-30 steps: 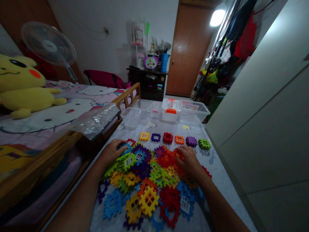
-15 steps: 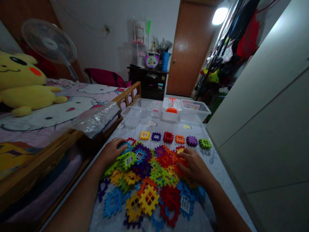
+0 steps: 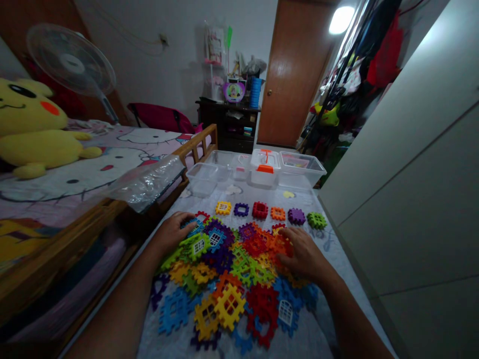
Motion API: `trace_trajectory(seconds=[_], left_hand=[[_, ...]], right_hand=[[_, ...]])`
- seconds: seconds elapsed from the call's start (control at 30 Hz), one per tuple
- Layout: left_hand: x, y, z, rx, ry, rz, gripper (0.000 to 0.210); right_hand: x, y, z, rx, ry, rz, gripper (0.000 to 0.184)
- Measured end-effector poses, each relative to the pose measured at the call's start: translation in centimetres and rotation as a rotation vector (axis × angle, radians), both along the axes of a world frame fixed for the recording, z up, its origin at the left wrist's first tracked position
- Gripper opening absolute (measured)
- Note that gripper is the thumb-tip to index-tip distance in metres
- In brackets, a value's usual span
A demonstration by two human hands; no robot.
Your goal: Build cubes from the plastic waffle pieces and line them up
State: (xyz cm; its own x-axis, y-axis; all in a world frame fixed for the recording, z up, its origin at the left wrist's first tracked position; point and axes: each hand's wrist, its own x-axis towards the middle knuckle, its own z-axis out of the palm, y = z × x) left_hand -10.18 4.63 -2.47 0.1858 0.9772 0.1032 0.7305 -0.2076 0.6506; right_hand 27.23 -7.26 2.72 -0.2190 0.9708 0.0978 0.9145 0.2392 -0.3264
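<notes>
A pile of toothed plastic pieces [image 3: 243, 264] spreads over the surface [image 3: 258, 194] at bottom centre of the frame. The left hand [image 3: 172, 233] lies at the pile's upper-left edge, fingers loosely bent beside a blue piece [image 3: 199, 227]; the right hand [image 3: 306, 254] reaches over orange pieces [image 3: 280, 244] at centre right, thumb and fingers apart. I cannot tell whether either grips anything. Six blocks [image 3: 260, 216] line up mid-frame.

I see an orange piece [image 3: 280, 244], a yellow lattice piece [image 3: 230, 304], a white-gridded blue piece [image 3: 216, 239] and a yellow, orange-cheeked plush [image 3: 37, 148].
</notes>
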Motion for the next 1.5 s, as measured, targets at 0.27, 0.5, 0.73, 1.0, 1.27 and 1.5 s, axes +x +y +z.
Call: trace_trajectory(seconds=[0.27, 0.5, 0.73, 1.0, 1.27, 1.5], left_hand=[[-0.1, 0.0, 0.0, 0.017, 0.007, -0.009, 0.051], [-0.2, 0.2, -0.3, 0.016, 0.019, -0.015, 0.052], [-0.2, 0.2, -0.2, 0.007, 0.010, -0.012, 0.051], [-0.3, 0.3, -0.2, 0.006, 0.025, -0.017, 0.050], [-0.1, 0.2, 0.0, 0.008, -0.001, -0.012, 0.052], [-0.2, 0.3, 0.0, -0.004, -0.016, -0.007, 0.050]], right_hand=[[-0.4, -0.8, 0.5, -0.086, -0.044, 0.047, 0.038], [-1.0, -0.9, 0.2, -0.112, -0.089, 0.026, 0.037], [-1.6, -0.8, -0.6, -0.079, -0.091, -0.002, 0.038], [0.6, 1.4, 0.1, 0.057, -0.020, -0.014, 0.054], [2.4, 10.0, 1.5, -0.058, -0.204, -0.114, 0.050], [2.1, 12.3, -0.2, -0.150, -0.276, -0.090, 0.044]])
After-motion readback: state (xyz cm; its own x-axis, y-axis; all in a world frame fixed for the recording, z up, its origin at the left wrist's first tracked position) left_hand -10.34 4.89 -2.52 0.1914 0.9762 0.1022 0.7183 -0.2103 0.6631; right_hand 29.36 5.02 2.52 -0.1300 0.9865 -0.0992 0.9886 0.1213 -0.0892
